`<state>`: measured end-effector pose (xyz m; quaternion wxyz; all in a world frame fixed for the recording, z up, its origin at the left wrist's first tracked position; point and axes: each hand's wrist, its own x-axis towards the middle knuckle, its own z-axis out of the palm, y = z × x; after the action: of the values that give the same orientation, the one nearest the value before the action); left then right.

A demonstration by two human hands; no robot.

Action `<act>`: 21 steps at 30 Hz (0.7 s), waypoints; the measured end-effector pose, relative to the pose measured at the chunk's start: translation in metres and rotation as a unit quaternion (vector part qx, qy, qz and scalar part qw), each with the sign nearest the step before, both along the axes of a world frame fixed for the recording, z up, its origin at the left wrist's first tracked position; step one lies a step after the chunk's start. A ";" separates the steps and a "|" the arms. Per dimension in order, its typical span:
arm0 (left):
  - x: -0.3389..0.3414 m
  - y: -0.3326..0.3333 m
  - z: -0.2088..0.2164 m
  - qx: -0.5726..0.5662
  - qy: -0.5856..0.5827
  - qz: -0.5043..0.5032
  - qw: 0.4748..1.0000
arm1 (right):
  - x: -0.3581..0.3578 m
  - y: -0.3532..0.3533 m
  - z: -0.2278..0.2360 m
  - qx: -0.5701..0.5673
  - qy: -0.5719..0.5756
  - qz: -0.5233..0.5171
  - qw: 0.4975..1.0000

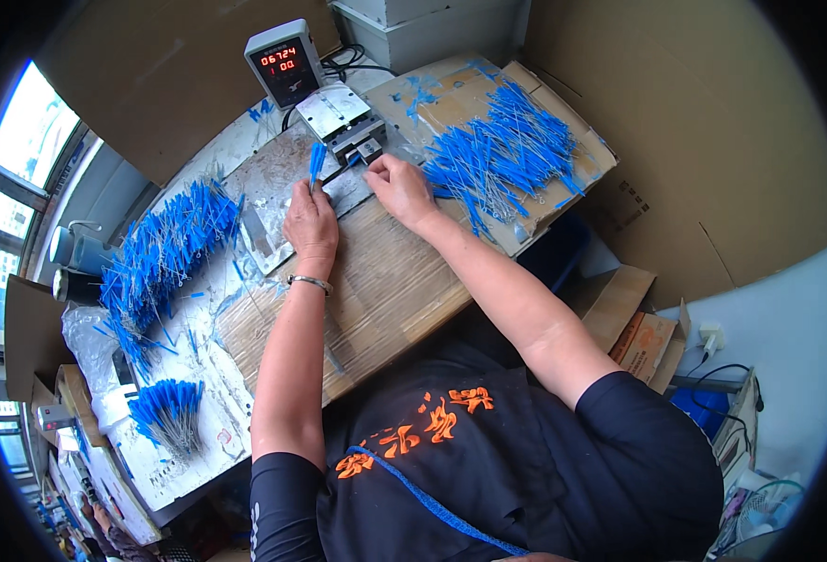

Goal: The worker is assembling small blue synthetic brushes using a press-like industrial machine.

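My left hand (311, 223) is closed around a small bunch of thin pieces with blue ends (317, 161), which point up past the fingers. To its right, my right hand (400, 190) reaches the front of a small metal machine (341, 114), thumb and forefinger pinched together. A bit of blue (354, 160) shows at the machine's front beside those fingertips; what they pinch is too small and too covered to make out. Both hands are just above the worktable, with the left one nearer the front edge of a dark rod running to the machine.
A box with a red digital display (284, 64) stands behind the machine. Blue-ended wire pieces lie in a long heap (175, 248) on the left, a smaller bundle (170, 414) nearer me, and a wide pile (507, 150) on cardboard at right. Brown cardboard (376, 290) covers the table's front.
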<state>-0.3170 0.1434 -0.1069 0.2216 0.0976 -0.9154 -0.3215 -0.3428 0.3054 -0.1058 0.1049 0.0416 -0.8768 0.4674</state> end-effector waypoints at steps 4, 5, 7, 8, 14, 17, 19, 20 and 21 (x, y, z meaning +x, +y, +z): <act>-0.004 -0.006 -0.009 -0.002 -0.002 -0.002 1.000 | 0.031 0.027 0.021 -0.011 0.073 0.051 0.996; -0.005 -0.006 -0.013 -0.009 0.002 -0.002 1.000 | 0.039 0.043 0.030 0.025 0.112 0.031 0.993; -0.004 -0.003 -0.011 -0.026 0.004 0.004 1.000 | 0.047 0.078 0.040 0.123 0.107 -0.015 0.986; -0.003 -0.002 -0.008 -0.046 0.009 0.010 0.999 | 0.048 0.089 0.039 0.181 0.105 -0.033 0.977; -0.002 0.004 -0.004 -0.078 -0.004 -0.005 0.997 | 0.043 0.100 0.033 0.332 0.034 -0.011 0.942; 0.000 0.005 -0.003 -0.076 -0.004 -0.012 0.997 | 0.039 0.099 0.034 0.312 0.001 -0.040 0.949; 0.000 0.001 -0.003 -0.070 -0.010 -0.016 0.997 | 0.040 0.101 0.037 0.270 -0.007 -0.027 0.963; 0.001 0.000 -0.003 -0.072 -0.009 -0.012 0.997 | 0.041 0.102 0.038 0.227 -0.018 -0.017 0.974; 0.002 0.001 -0.003 -0.079 -0.008 -0.011 0.997 | 0.041 0.102 0.040 0.226 -0.016 -0.014 0.974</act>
<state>-0.3148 0.1442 -0.1098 0.2181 0.0719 -0.9407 -0.2497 -0.3016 0.4070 -0.0661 0.0853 0.0448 -0.9618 0.2564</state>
